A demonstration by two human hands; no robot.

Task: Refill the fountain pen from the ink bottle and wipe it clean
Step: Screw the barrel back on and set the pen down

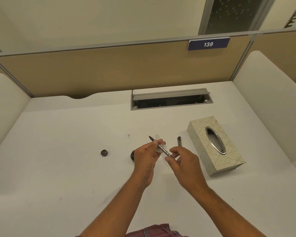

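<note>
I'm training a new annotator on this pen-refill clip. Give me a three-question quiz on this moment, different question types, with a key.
1. True or false: both hands hold the fountain pen above the desk.
2. Which way does the nib point? A) toward the far partition and left B) toward the person C) straight down
3. Fill in: the loose bottle cap lies to the ____ of the left hand.

Key
1. True; the right hand pinches the rear end.
2. A
3. left; the ink bottle is mostly hidden behind that hand, and the tissue box sits right.
</note>
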